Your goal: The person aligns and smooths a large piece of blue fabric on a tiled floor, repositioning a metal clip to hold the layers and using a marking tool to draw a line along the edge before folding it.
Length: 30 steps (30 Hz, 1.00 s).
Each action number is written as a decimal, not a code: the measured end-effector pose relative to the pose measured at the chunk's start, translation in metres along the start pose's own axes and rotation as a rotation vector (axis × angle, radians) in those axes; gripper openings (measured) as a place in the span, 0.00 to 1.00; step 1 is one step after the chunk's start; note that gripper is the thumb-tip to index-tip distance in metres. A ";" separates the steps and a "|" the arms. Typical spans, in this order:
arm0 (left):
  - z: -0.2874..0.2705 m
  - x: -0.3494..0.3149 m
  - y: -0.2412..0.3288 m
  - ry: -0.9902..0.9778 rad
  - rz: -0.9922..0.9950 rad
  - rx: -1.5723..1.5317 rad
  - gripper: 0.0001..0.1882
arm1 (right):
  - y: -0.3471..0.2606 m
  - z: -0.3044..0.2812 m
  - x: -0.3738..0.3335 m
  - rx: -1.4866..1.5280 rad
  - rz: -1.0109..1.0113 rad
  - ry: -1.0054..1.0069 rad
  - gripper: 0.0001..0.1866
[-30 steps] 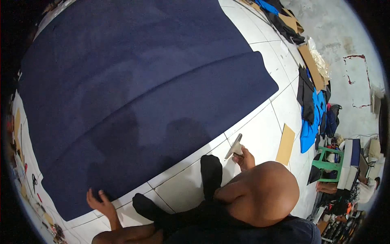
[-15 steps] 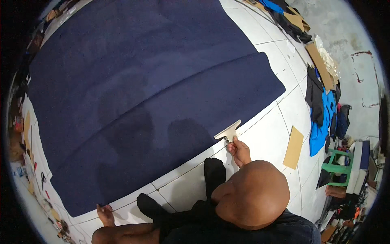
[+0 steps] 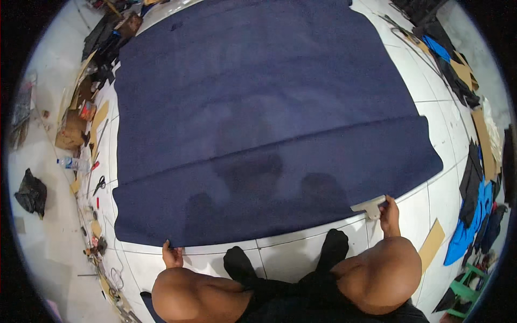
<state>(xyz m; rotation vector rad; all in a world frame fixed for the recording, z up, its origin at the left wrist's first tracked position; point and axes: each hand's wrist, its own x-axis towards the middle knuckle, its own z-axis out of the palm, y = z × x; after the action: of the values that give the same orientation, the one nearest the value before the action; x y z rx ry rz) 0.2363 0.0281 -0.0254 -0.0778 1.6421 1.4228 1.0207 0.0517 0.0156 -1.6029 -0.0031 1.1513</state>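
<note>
- At far left, black-handled scissors [image 3: 99, 185] lie on the white tile floor [image 3: 291, 258], just beside the navy fabric [image 3: 269, 126].
- The fabric spreads across the floor in front of me, a broad, dark, matte sheet; its left side runs slightly wavy, with a small notch low down.
- My left hand [image 3: 173, 255] is at the near edge, towards the left corner, fingertips right by the border; I cannot tell whether they pinch the cloth.
- Through the middle, one long raised fold climbs from the left side to the right, with softer ripples beyond it and my shadow [image 3: 247, 161] darkening the surface.
- My dark-covered feet [image 3: 334, 245] rest on the tiles, just short of the near edge.
- A pale, flat-bladed tool [image 3: 370, 208] lies partly over that edge, its stub pointing towards me.
- My right hand [image 3: 390, 216] is clamped on the tool's right end.
- Further right, the fabric's corner is rounded; a tan board [image 3: 432, 246] lies apart from it.
</note>
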 end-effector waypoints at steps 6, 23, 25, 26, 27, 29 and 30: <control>-0.006 -0.073 0.042 0.117 0.122 0.020 0.16 | -0.046 -0.021 -0.076 0.056 -0.051 -0.042 0.24; 0.236 -0.040 0.053 -0.115 1.186 1.533 0.31 | -0.055 0.194 0.006 -1.432 -1.174 -0.046 0.28; 0.233 -0.035 0.023 -0.127 1.071 1.614 0.37 | -0.031 0.194 0.010 -1.465 -1.210 -0.081 0.30; 0.232 -0.029 0.016 -0.201 0.932 1.642 0.40 | -0.024 0.194 0.012 -1.541 -1.167 -0.066 0.33; 0.231 -0.024 0.012 -0.208 0.906 1.664 0.40 | -0.022 0.195 0.016 -1.547 -1.186 -0.101 0.33; 0.232 -0.014 0.007 -0.228 0.870 1.721 0.40 | -0.025 0.200 0.022 -1.624 -1.017 -0.107 0.35; 0.231 -0.010 0.006 -0.255 0.838 1.727 0.38 | -0.028 0.202 0.023 -1.582 -1.066 -0.134 0.35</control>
<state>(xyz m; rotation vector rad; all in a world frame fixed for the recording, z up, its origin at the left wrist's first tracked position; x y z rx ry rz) 0.3738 0.2113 0.0101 1.7923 2.1957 0.0185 0.9141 0.2262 0.0375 -2.1965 -2.0011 0.2018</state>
